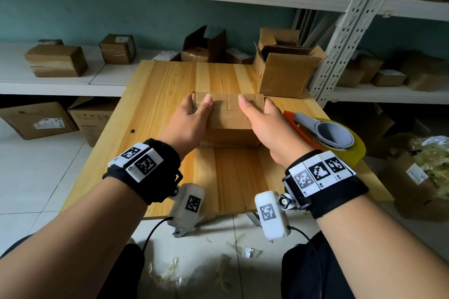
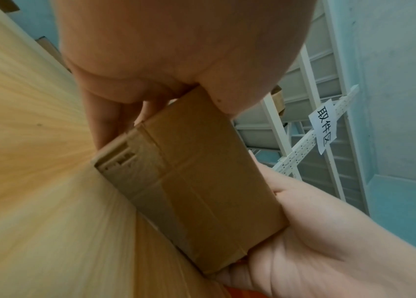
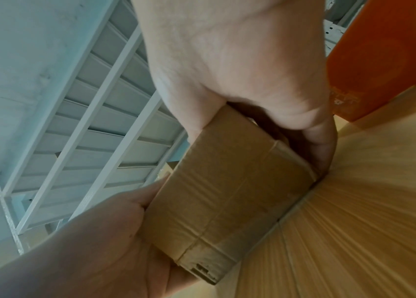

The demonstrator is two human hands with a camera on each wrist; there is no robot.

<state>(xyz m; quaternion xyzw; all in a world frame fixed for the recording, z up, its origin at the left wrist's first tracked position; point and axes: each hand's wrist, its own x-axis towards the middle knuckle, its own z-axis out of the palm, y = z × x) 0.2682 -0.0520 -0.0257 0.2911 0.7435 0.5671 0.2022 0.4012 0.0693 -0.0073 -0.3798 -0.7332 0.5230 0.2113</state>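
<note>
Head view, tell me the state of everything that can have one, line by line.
small box, closed, on the table
left hand, grips the small box's left end
right hand, grips its right end
large box, flaps open, upright
tape dispenser, lying on the table, roll loaded

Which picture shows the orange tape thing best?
The head view: the tape dispenser lies whole on the table, orange body, grey handle and yellowish roll, beside the right hand gripping the box. The right wrist view catches only an orange part; the left wrist view just an orange sliver at its bottom edge.
</note>
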